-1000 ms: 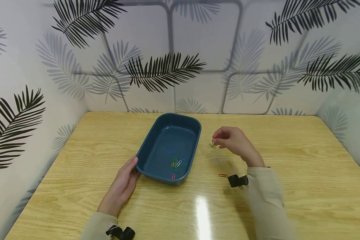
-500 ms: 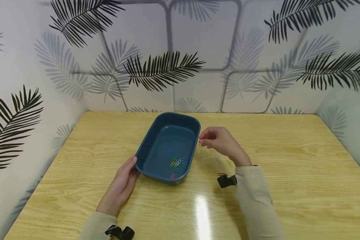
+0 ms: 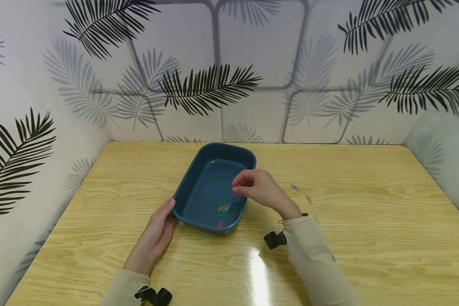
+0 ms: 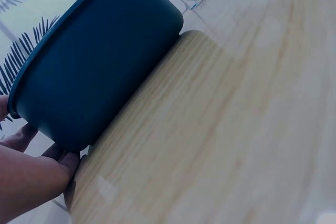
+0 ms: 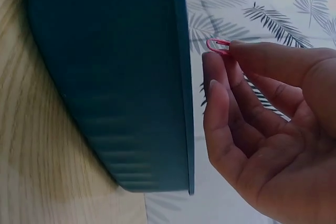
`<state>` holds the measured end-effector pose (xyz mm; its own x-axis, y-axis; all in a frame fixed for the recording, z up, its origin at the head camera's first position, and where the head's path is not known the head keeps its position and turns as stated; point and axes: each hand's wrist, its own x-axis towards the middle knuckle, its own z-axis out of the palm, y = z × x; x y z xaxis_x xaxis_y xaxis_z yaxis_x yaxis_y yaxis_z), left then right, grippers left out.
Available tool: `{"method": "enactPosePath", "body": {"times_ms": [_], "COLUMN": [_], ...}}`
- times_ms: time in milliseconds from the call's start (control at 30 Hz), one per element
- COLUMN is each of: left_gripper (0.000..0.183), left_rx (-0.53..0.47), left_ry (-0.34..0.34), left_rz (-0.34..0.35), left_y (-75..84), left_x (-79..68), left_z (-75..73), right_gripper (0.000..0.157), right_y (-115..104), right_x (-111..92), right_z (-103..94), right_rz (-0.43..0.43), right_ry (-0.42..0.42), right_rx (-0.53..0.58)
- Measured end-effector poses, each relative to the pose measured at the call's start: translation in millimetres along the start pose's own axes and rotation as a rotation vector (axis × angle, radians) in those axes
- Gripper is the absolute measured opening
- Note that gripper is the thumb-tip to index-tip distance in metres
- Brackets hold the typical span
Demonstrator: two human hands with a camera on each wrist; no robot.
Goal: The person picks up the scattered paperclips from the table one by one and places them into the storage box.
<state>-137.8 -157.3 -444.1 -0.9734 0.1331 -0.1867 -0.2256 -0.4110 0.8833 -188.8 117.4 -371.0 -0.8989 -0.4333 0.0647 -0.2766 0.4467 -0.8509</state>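
A dark blue plastic tray [image 3: 223, 172] stands on the wooden table, with several coloured paper clips [image 3: 227, 208] scattered in its near half. My left hand [image 3: 157, 233] holds the tray's near left corner, thumb at the rim and fingers curled against the side and underneath, as the left wrist view shows. Above the right part of the tray, my right hand [image 3: 262, 189] pinches a pink paper clip [image 5: 211, 44] between thumb and forefinger. That clip is higher than the tray's rim in the right wrist view, its loop sticking out past the fingertips.
Right of the tray lie several loose clips: a blue clip [image 3: 295, 187], a red clip [image 3: 308, 199], a white clip [image 3: 316, 213] and yellow ones. My right forearm [image 3: 310, 250] hides part of that area. A patterned wall [image 3: 252, 114] borders the table's far edge.
My right hand has moved left with the pink paper clip, from over the table to over the tray. More loose clips show behind it. My left hand and the tray stay put.
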Motion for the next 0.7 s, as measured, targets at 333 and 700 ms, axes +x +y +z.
{"method": "enactPosePath", "body": {"times_ms": [333,700], "left_gripper": [0.049,0.051], "left_rx": [-0.028,-0.015], "left_ry": [0.01,0.004], "left_rz": [-0.021,-0.025], "left_y": [0.2,1.4], "left_x": [0.9,1.2], "left_z": [0.3,0.7], "right_gripper": [0.006,0.007], "right_y": [-4,-7], "right_x": [0,0], "right_z": [10.8,15.2], "right_rz": [-0.011,-0.016], "right_ry": [-0.043,-0.061], "right_rx": [0.03,-0.01]}}
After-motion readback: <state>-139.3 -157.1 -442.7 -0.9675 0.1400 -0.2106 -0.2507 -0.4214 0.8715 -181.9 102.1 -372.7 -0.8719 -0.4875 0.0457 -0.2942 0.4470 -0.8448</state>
